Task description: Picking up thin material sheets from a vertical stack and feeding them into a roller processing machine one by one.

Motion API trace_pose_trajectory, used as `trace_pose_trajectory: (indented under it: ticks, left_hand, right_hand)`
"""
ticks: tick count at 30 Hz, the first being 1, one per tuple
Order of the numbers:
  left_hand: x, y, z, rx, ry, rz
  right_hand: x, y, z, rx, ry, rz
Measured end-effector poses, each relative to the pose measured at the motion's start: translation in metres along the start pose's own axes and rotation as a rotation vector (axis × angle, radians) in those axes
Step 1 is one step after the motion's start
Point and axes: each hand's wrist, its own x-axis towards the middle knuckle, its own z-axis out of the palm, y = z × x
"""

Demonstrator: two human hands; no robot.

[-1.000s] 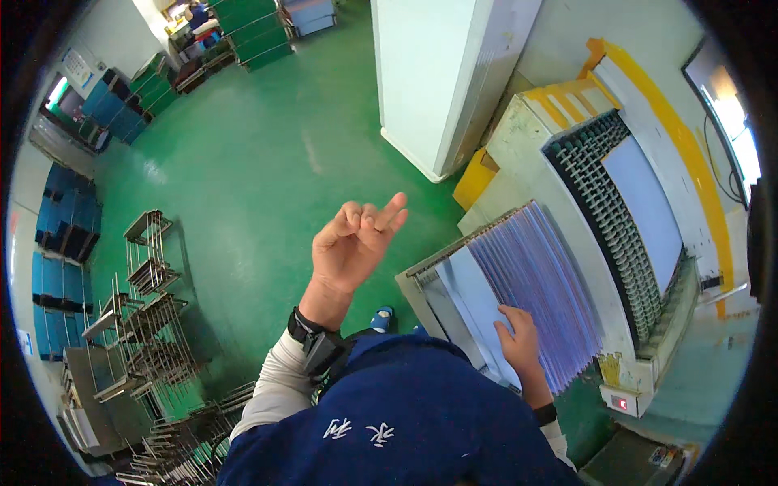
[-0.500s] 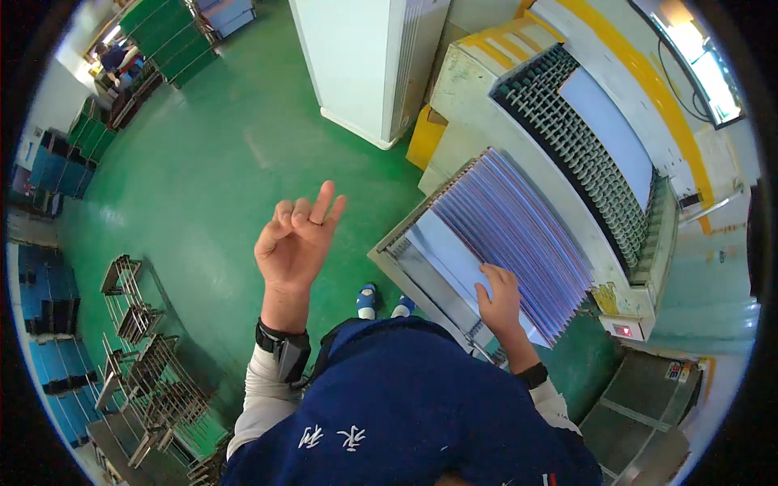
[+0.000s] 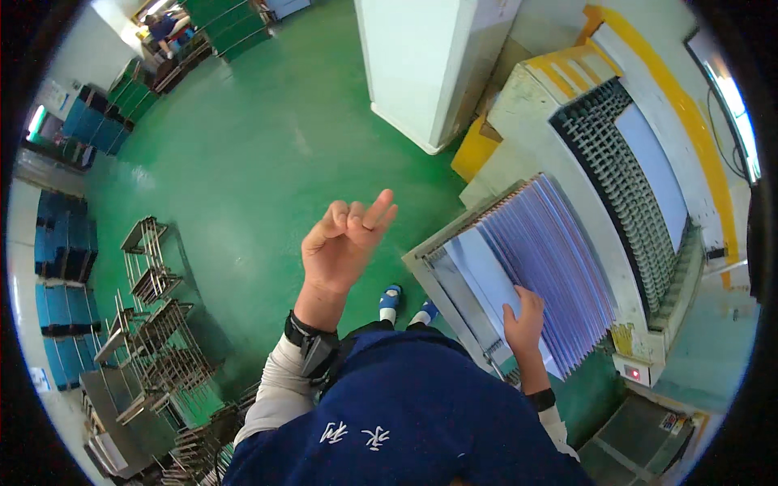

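Observation:
My left hand (image 3: 344,247) is raised over the green floor, palm up. Two of its fingers stretch out, the others bend inward, and nothing shows in it. On the right, my right hand (image 3: 525,322) is at the front of a row of thin, upright panels. Its thumb lies on the near face of the foremost pale panel (image 3: 486,263), with the fingers bent over the upper edge. Behind that hand stand many closely spaced bluish-purple panels (image 3: 555,267) with brownish edges. They sit in a metal-edged rack (image 3: 442,279).
Beyond the rack is a machine with a bed of rollers (image 3: 620,186), where a pale sheet (image 3: 652,170) lies. A white cabinet (image 3: 413,73) stands ahead. Metal racks (image 3: 158,324) and blue stacked crates (image 3: 65,312) line the left. Another person (image 3: 166,28) is far off, upper left.
The view has turned, so the surroundings sit farther right. My right hand's fingers have drawn in over the foremost panel's edge. My left hand keeps much the same pose.

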Motion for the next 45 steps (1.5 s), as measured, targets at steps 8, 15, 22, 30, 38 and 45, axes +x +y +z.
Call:
trace_pose_trajectory:
  ticks: [8,15,22,30,38,45]
  left_hand:
    - [-0.007,0.012,-0.002,0.008,0.009,0.042]
    - [-0.006,0.012,-0.001,-0.009,-0.019,0.036]
    - [-0.007,0.012,0.000,-0.007,-0.049,0.035]
    - [-0.008,0.007,0.003,0.011,-0.082,0.001]
    - [-0.011,0.004,0.012,0.009,-0.117,0.015]
    - [-0.002,0.003,0.022,0.022,-0.170,0.024]
  right_hand:
    - [-0.007,0.013,0.012,0.078,-0.006,0.115]
    - [-0.015,0.021,0.014,-0.047,-0.038,0.186]
    - [-0.023,0.039,0.010,-0.132,-0.154,0.337]
    - [-0.012,0.078,0.021,-0.260,-0.211,0.253]
    - [-0.009,0.062,0.024,-0.274,-0.154,0.304]
    - [-0.014,0.054,-0.001,-0.311,-0.141,0.223]
